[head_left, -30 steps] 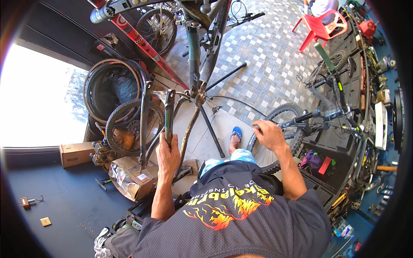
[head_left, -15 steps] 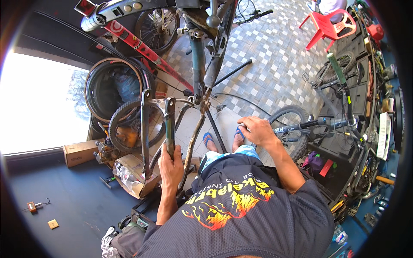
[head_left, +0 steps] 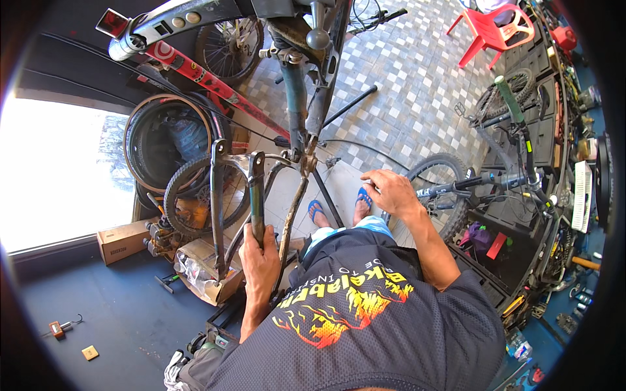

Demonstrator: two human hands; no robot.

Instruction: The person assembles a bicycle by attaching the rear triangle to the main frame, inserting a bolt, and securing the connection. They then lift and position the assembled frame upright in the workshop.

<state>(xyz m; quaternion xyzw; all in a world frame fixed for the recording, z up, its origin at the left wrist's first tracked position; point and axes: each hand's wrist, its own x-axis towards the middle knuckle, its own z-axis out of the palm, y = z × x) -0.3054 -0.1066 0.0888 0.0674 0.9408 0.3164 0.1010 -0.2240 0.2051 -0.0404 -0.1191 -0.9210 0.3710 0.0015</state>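
A dirt-caked bicycle frame (head_left: 295, 104) hangs in front of me, below the clamp of a repair stand (head_left: 171, 25). My left hand (head_left: 259, 260) is wrapped round the lower part of one dark green stay (head_left: 257, 201), whose holed end points up. Beside that stay stands the frame's other dark arm (head_left: 218, 195). To the right of the frame, my right hand (head_left: 392, 193) hovers in the air, touching no part of it. Its fingers are bent and drawn together; whether something small is between them is hidden.
Tyres (head_left: 168, 137) and a cardboard box (head_left: 124, 241) lie at left by the bright opening. Another bicycle (head_left: 479, 182) stands at right beside a tool-laden bench (head_left: 521, 251). A red chair (head_left: 490, 36) is at the far right. A dark rod (head_left: 351, 105) juts out near the frame.
The whole view has shifted slightly. My left hand keeps its grip on the stay, and my right hand stays bent in nearly the same place.
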